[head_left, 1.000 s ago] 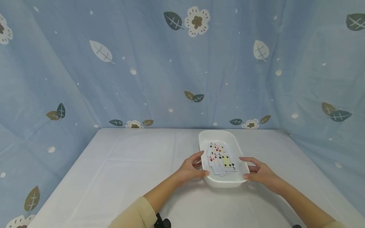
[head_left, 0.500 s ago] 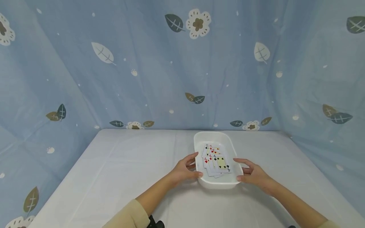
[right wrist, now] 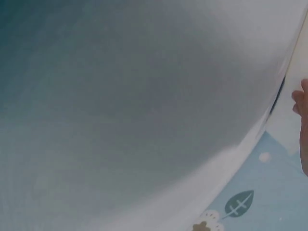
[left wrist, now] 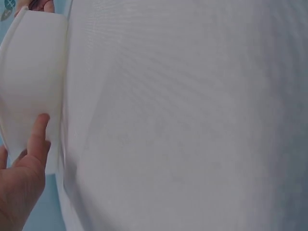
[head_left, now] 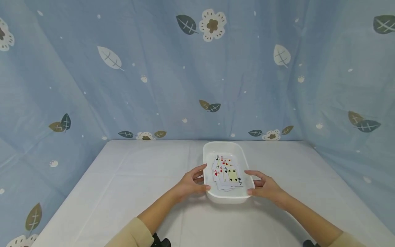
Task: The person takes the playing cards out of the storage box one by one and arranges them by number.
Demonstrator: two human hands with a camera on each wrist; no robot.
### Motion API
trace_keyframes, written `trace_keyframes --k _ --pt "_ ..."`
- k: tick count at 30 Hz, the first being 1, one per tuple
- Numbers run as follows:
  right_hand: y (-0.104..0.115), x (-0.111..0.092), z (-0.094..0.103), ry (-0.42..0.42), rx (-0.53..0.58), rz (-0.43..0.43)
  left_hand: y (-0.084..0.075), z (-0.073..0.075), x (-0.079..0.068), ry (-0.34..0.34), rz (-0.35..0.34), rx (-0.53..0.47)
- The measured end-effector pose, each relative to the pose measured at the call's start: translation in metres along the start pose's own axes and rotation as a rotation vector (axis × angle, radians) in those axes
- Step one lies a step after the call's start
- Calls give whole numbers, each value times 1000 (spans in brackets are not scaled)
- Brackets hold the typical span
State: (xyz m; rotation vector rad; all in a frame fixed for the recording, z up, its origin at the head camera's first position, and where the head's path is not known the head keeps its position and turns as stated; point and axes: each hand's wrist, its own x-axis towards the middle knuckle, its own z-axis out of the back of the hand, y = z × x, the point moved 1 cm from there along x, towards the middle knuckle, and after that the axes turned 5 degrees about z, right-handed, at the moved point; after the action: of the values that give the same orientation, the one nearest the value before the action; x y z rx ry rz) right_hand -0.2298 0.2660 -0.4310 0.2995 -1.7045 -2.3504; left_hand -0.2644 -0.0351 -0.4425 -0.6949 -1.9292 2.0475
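Observation:
A white rectangular plastic tray [head_left: 229, 197] with rounded corners is held between both hands over the white table. Several playing cards [head_left: 228, 175], fours and fives among them, lie face up and overlapping inside it. My left hand [head_left: 189, 184] grips the tray's left side, thumb on the rim; the left wrist view shows its fingers [left wrist: 38, 137] against the tray's outer wall [left wrist: 36, 67]. On the opposite side my right hand [head_left: 267, 187] grips the rim. Only part of that hand [right wrist: 303, 113] shows in the right wrist view. Whether the tray touches the table I cannot tell.
A white cloth covers the table [head_left: 139, 185]. Behind it and at both sides hangs a blue curtain [head_left: 160, 79] printed with leaves and flowers. The tray's far end is close to the table's back edge.
Both hands have moved the tray leftward across the table, with the cards lying in it as before. Their grip on its sides looks the same.

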Motion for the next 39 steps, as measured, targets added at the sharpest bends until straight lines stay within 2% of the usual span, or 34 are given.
trace_keyframes --k 15,23,28,34,39 --pt "12 6 -15 19 27 10 -4 18 -7 12 0 11" --pt "12 2 -19 -36 -14 -58 1 17 -11 -1 -12 50" --pt "14 -1 -19 -7 28 -20 2 16 -14 6 -30 48" --pt "13 -2 -23 -14 36 -25 5 15 -19 -13 -21 59" --pt "15 -6 -23 -21 43 -23 0 13 -22 -10 -27 42"
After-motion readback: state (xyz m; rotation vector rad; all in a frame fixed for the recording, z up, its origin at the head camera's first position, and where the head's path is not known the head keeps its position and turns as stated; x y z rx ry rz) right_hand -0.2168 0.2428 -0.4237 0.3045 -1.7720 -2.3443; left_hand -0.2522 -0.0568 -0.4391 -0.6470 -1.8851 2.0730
